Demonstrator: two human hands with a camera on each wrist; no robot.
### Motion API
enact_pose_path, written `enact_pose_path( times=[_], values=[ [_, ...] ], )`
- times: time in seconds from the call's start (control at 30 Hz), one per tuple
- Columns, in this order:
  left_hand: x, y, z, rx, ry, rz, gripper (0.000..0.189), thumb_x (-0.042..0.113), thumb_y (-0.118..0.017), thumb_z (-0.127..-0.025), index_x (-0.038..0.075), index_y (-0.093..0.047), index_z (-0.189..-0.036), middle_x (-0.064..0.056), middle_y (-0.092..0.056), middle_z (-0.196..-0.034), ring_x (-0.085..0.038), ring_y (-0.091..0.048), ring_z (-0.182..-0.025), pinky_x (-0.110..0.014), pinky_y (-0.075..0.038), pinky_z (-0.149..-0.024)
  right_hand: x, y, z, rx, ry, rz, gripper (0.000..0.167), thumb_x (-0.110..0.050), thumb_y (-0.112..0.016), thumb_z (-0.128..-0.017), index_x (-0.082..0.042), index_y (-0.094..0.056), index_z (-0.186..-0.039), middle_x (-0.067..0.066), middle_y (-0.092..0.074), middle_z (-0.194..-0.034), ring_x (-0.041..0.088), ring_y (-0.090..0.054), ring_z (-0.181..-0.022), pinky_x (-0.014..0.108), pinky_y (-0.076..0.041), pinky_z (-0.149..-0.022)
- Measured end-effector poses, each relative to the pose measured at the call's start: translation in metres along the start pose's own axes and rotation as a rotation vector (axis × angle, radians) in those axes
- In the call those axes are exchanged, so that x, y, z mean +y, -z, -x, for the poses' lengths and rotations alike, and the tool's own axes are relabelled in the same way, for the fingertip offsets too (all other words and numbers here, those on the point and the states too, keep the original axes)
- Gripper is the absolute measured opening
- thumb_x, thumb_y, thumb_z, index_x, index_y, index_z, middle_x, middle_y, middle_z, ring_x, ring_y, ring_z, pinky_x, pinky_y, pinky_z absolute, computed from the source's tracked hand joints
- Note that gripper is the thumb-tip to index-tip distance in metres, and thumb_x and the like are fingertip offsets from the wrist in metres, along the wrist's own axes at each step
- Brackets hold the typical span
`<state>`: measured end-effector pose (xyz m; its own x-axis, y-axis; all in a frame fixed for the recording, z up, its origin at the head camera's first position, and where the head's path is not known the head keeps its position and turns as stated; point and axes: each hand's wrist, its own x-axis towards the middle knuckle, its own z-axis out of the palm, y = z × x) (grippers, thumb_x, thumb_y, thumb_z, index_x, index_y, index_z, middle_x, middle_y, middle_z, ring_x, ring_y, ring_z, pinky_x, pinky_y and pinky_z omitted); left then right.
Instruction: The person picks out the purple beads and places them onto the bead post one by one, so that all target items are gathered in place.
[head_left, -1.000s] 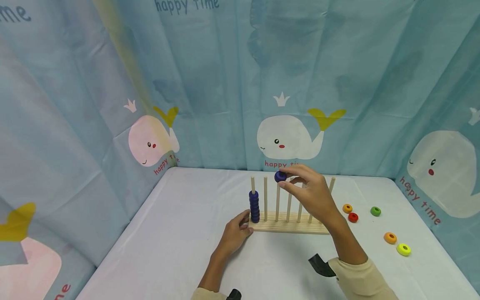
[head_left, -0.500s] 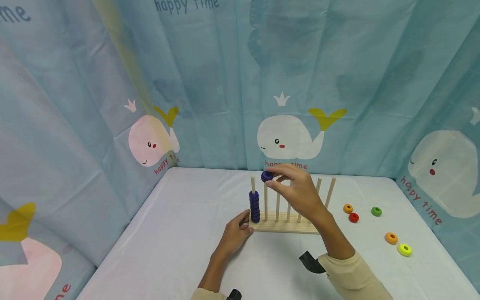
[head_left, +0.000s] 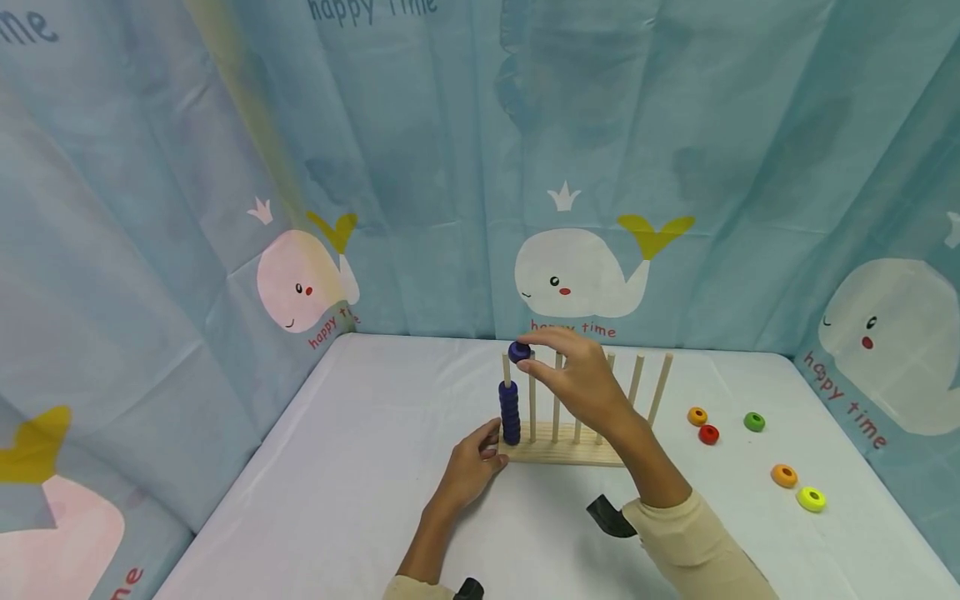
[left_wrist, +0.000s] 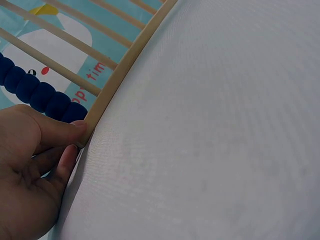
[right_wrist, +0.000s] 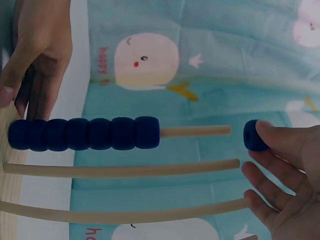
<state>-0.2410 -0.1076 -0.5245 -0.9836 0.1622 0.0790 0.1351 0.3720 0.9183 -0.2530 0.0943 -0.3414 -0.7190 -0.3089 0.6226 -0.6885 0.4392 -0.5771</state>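
Observation:
A wooden bead rack [head_left: 558,451] with a row of upright pegs stands on the white table. Several dark blue beads [right_wrist: 84,134] are stacked on its leftmost peg, whose bare top [right_wrist: 195,131] sticks out above them. Between thumb and forefinger my right hand [head_left: 581,379] pinches one more blue bead [right_wrist: 255,135]. In the right wrist view that bead is just past the tip of the leftmost peg, with a small gap between. My left hand [head_left: 470,468] grips the left end of the rack's base [left_wrist: 92,117], thumb on top and fingers at the edge.
To the right of the rack lie loose beads: two orange, the nearer one [head_left: 783,476] beside a yellow bead [head_left: 812,499], plus a red bead [head_left: 708,434] and a green bead [head_left: 754,422]. A blue whale-print curtain [head_left: 435,167] hangs behind and along the sides.
My right hand has moved left with the blue bead, from above the middle pegs to beside the leftmost peg's top. The left hand stays in place on the base.

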Motion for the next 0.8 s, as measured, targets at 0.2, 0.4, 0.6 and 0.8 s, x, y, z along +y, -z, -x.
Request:
enact_pose_path(
  times=[0.2, 0.4, 0.6, 0.8],
  values=[
    [0.000, 0.001, 0.001, -0.003, 0.007, -0.002, 0.062, 0.008, -0.069, -0.089, 0.014, -0.046, -0.145, -0.007, -0.060, -0.128, -0.018, -0.060, -0.112, -0.026, -0.050, -0.094, 0.000, -0.005, -0.004, -0.037, 0.002, 0.014, 0.033, -0.019, -0.076, -0.085, -0.013, -0.070, -0.118, -0.004, -0.066, -0.118, 0.013, -0.056, -0.118, 0.036, -0.048, -0.099],
    [-0.001, 0.001, 0.000, -0.003, 0.003, -0.004, 0.061, 0.009, -0.068, -0.089, 0.015, -0.046, -0.145, -0.006, -0.060, -0.129, -0.017, -0.059, -0.113, -0.027, -0.050, -0.095, 0.002, -0.008, -0.006, -0.055, -0.021, 0.006, 0.032, -0.020, -0.075, -0.087, -0.015, -0.070, -0.118, -0.006, -0.066, -0.117, 0.012, -0.056, -0.117, 0.038, -0.049, -0.098],
    [-0.002, 0.001, 0.000, -0.003, 0.005, -0.005, 0.061, 0.009, -0.068, -0.089, 0.015, -0.046, -0.146, -0.006, -0.059, -0.130, -0.018, -0.058, -0.115, -0.026, -0.049, -0.096, 0.003, -0.011, -0.010, -0.052, 0.000, 0.008, 0.032, -0.020, -0.075, -0.086, -0.015, -0.070, -0.118, -0.007, -0.066, -0.116, 0.011, -0.057, -0.114, 0.037, -0.050, -0.095],
    [-0.001, 0.001, 0.001, -0.010, 0.002, 0.009, 0.061, 0.008, -0.068, -0.090, 0.014, -0.045, -0.146, -0.007, -0.056, -0.134, -0.020, -0.058, -0.117, -0.024, -0.049, -0.095, 0.003, -0.013, -0.013, -0.054, -0.011, 0.002, 0.032, -0.021, -0.075, -0.087, -0.014, -0.070, -0.118, -0.006, -0.066, -0.115, 0.011, -0.059, -0.111, 0.036, -0.051, -0.092]
  ],
)
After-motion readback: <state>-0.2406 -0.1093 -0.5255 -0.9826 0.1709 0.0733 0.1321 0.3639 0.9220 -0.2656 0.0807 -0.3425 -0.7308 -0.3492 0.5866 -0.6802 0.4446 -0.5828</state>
